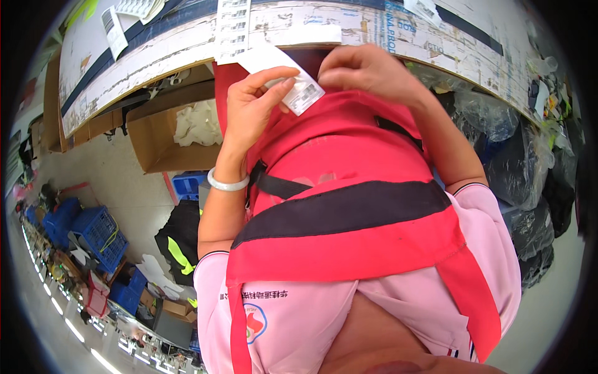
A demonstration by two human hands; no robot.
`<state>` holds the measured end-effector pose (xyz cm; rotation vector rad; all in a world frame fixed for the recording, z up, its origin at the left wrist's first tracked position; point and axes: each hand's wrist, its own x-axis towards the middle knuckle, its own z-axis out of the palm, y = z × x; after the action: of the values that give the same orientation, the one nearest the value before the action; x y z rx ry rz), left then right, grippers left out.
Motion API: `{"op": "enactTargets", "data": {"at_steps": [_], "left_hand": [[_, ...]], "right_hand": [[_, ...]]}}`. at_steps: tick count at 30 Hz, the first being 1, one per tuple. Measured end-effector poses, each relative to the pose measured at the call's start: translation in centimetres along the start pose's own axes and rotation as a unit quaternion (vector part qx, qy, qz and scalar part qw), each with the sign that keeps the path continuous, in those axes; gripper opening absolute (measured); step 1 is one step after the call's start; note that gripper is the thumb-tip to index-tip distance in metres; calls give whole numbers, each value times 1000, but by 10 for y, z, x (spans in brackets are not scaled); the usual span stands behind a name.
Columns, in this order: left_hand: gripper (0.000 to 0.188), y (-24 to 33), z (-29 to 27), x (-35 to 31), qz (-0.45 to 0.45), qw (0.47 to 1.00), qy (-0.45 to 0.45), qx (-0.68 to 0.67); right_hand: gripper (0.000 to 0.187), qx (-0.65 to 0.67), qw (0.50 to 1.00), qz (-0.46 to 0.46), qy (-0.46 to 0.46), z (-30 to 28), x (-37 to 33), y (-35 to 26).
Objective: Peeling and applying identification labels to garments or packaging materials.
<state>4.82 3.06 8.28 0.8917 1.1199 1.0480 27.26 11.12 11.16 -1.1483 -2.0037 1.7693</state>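
Observation:
Between the thumb and fingers of my left hand is a white printed label, a slip of paper with a dark code block near its lower end. It slants up and left from my fingers towards the table edge. My right hand hovers just right of the label, apart from it. Its fingers are curled together, slightly blurred, and whatever they may hold is hidden. Both hands are over the red apron I wear, close to the table. A sheet of printed labels lies at the table's edge.
More white label strips lie on the table's left, and another white slip at far right. Below left stands an open cardboard box with pale crumpled material. Bulky clear plastic bags are piled at right; blue crates stand left.

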Motion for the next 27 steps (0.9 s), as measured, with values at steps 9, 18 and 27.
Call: {"op": "enactTargets", "data": {"at_steps": [9,18,27], "left_hand": [[21,4,-7,-6,-17,999,-2,44],[24,-7,-11,-4,-18,1000,-13,20],[39,-8,-14,0,54,993,8,103]], "right_hand": [[21,164,985,45,28,35,13,7],[8,35,986,-115,116,35,15,11],[19,79,980,38,176,-20,36,21]]}}
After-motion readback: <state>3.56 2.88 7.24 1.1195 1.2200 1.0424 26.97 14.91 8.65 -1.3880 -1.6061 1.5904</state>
